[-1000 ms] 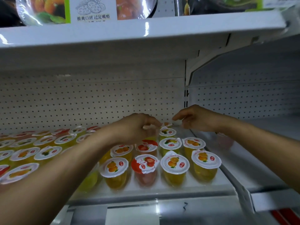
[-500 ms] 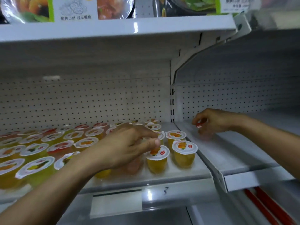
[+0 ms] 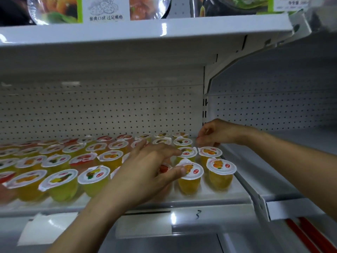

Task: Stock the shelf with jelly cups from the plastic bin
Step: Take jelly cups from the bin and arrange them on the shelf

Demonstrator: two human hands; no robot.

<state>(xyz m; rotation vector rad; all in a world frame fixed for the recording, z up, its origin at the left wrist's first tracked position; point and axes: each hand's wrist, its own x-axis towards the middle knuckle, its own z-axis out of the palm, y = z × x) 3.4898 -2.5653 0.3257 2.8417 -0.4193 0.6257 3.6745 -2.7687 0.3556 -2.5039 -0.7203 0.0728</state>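
Dozens of jelly cups [image 3: 94, 159] sit in rows on the white shelf [image 3: 209, 196], filling it from the left edge to the right end. Left hand [image 3: 145, 172] is spread over the front right cups, fingers loosely splayed, thumb touching the lid of an orange cup [image 3: 190, 175] near the front edge (can't tell if it's actually gripping anything). Right hand [image 3: 217, 133] is curled at the back right corner, fingers pinched around something red, too blurry to say what.
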